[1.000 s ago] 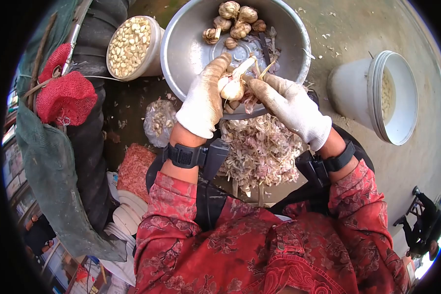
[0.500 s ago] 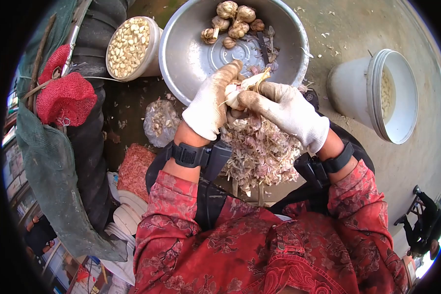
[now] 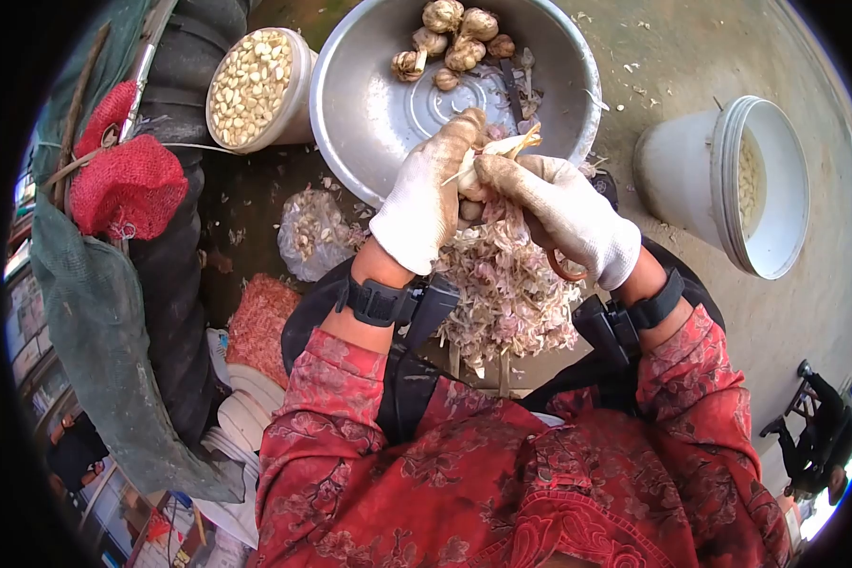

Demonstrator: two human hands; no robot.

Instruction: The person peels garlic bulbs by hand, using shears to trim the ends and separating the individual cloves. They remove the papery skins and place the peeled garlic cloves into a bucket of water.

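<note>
White cotton gloves, stained brown at the fingertips, cover both hands. The left hand point(image 3: 424, 199) and the right hand point(image 3: 557, 210) meet just over the near rim of the metal basin point(image 3: 374, 109), with a garlic bulb point(image 3: 469, 180) gripped between them. The left fingers lie pressed together and curl around the bulb from the side. The right fingers are bent over it from the other side, and thumb and forefinger pinch near the base of its dry stalk point(image 3: 509, 145). The stalk juts out over the basin. Most of the bulb is hidden by the gloves, so how much skin it keeps cannot be told.

At the far side of the basin lies a small cluster of whole garlic heads point(image 3: 452, 40), with a few loose skins beside them. Below the basin's near rim, under both hands, a heap of papery peelings point(image 3: 506, 289) rests on the person's lap. A round tub of peeled cloves point(image 3: 249, 87) stands touching the basin's left side. A white bucket point(image 3: 762, 189) stands well apart to the basin's right, on the concrete. A clear bag of cloves point(image 3: 308, 232) lies near the basin's lower left edge, and a red mesh sack point(image 3: 128, 185) lies farther left.
</note>
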